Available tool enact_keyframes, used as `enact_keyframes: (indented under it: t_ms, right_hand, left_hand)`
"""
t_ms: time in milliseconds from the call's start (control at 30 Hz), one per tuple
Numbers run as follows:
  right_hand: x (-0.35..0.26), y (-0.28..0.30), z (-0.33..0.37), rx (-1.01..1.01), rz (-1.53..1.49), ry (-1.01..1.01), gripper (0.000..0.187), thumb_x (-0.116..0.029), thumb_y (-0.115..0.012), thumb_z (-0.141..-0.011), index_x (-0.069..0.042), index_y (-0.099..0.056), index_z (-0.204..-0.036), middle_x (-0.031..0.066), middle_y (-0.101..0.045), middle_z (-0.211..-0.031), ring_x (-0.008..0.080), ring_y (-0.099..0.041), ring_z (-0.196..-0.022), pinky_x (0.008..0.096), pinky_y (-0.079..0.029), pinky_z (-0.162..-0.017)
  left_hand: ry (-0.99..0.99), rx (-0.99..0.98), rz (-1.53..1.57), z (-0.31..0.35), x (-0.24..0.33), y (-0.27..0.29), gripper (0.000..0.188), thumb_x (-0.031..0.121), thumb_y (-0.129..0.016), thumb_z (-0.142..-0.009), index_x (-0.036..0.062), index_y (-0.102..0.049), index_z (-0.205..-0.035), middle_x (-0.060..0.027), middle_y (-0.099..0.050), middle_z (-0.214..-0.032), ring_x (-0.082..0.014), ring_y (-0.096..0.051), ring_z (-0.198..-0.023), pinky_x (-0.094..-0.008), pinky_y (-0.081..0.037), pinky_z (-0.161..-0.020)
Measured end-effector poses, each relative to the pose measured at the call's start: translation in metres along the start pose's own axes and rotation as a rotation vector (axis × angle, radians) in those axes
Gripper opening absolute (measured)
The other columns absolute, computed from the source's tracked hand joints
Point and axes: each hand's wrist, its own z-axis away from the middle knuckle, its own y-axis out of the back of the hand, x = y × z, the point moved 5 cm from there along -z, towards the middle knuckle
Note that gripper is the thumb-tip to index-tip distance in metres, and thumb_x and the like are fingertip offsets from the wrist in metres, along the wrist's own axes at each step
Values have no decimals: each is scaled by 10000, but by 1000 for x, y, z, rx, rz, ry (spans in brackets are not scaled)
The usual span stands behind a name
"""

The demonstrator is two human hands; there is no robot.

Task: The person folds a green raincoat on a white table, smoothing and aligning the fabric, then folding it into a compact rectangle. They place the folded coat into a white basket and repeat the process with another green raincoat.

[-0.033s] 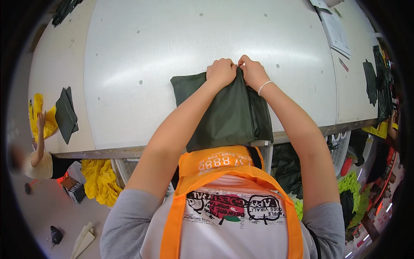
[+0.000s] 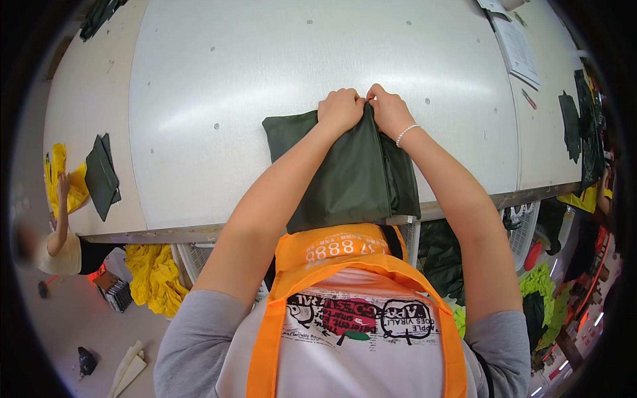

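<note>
A folded piece of dark green, slightly shiny fabric [image 2: 348,176] lies on the pale table [image 2: 219,73] in front of me, its near end at the table's edge by my orange apron [image 2: 325,249]. My left hand [image 2: 341,110] is closed on the fabric's far edge, knuckles up. Just right of it, my right hand [image 2: 388,109], with a beaded bracelet at the wrist, pinches the same edge where the cloth rises to a peak. The fingertips of both hands nearly meet there. From that peak a fold runs down toward me, with a second layer on the right.
Left, a person's hand [image 2: 63,184] touches yellow fabric [image 2: 74,182] beside dark green pieces [image 2: 101,176]. Papers [image 2: 516,50], a pen [image 2: 529,99] and dark strips [image 2: 569,126] lie on the right. Yellow cloth [image 2: 154,278] and white baskets [image 2: 524,229] are below the table edge.
</note>
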Motion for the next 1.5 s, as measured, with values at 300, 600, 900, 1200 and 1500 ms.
enact_keyframes:
  t_ms: [300, 600, 900, 1200, 1500]
  right_hand:
    - [2, 4, 92, 90, -102, 195, 48, -97, -503, -883, -58, -496, -911, 201, -621, -766, 391, -599, -740, 475, -468, -647]
    - [11, -18, 239, 137, -37, 241, 46, -76, -520, -875, -48, -483, -881, 120, -631, -739, 320, -622, -654, 410, -491, -551]
    - [53, -62, 267, 409, -165, 408, 69, -15, -568, -831, -48, -527, -874, 120, -610, -735, 315, -610, -660, 390, -501, -575]
    - [73, -61, 236, 295, -103, 139, 121, -142, -540, -889, -89, -518, -995, 153, -623, -710, 352, -618, -635, 448, -474, -554]
    - [95, -58, 214, 0, -1074, -345, 764, -491, -519, -910, 83, -302, -1365, 174, -468, -1325, 261, -447, -1225, 346, -370, -1006]
  left_hand:
    - [110, 15, -69, -11, -4, -11, 302, 363, -531, -875, 109, -688, -918, -96, -677, -931, -296, -626, -910, -405, -486, -767]
    - [114, 23, -123, -2, 0, -6, 341, 389, -515, -893, 91, -672, -947, -100, -670, -970, -285, -617, -952, -403, -484, -792]
    - [45, 58, -139, 0, 9, -3, 340, 371, -511, -899, 72, -668, -940, -111, -661, -1000, -297, -609, -972, -411, -481, -807]
    - [-555, 586, 45, 112, 113, 100, 246, 276, -581, -865, 47, -654, -812, -108, -631, -794, -303, -598, -771, -376, -468, -671]
    - [-394, 698, 24, 279, -6, 68, 443, 363, -704, -764, 120, -585, -1115, -145, -582, -1009, -330, -547, -957, -422, -447, -786]
